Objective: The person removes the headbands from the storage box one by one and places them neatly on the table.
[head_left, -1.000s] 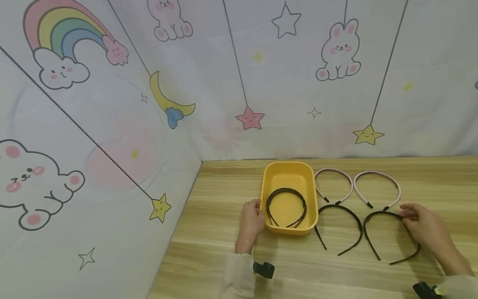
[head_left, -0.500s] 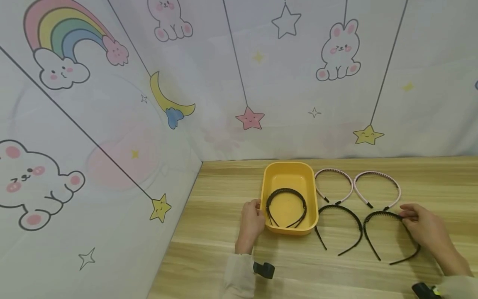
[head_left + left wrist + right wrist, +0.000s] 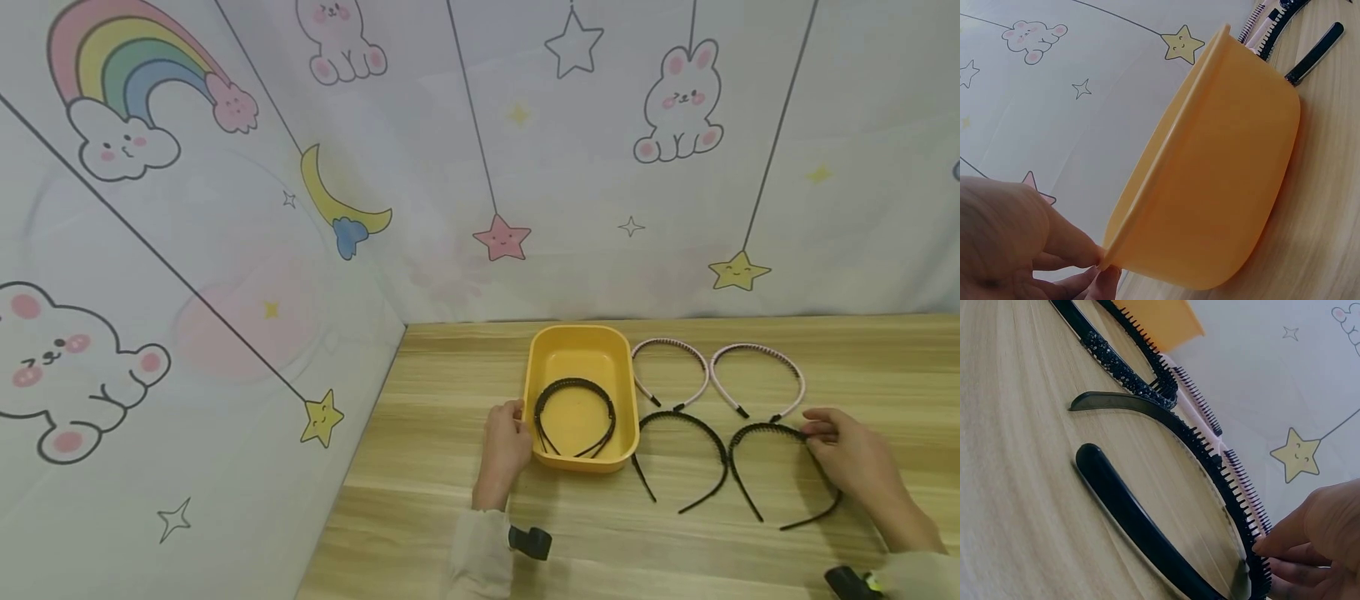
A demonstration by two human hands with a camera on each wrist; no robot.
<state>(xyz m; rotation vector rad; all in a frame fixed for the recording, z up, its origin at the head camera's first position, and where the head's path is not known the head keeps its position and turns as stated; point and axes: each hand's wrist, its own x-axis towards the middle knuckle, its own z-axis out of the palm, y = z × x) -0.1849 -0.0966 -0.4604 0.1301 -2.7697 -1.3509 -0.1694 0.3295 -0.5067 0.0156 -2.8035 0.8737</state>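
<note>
My left hand [image 3: 507, 450] pinches the left rim of a yellow plastic basin [image 3: 577, 337] between thumb and fingers; the left wrist view shows the thumb over the rim. Inside the basin lie black headbands [image 3: 576, 383], seemingly stacked. At the right, my right hand [image 3: 855, 454] pinches the right side of a toothed black headband [image 3: 768, 427], which lies on the table. In the right wrist view the thumb is on this headband's band [image 3: 1235, 500], and the other fingertips are partly hidden behind it.
Another black headband [image 3: 686, 414] lies between the basin and the held one. Two pink headbands [image 3: 667, 341] [image 3: 757, 347] lie behind them in a row. A printed cloth wall [image 3: 600, 275] borders the wooden table [image 3: 427, 500] at the back and left.
The right-hand black headband and the right wrist have shifted very slightly left. The left hand and the basin stay where they were.
</note>
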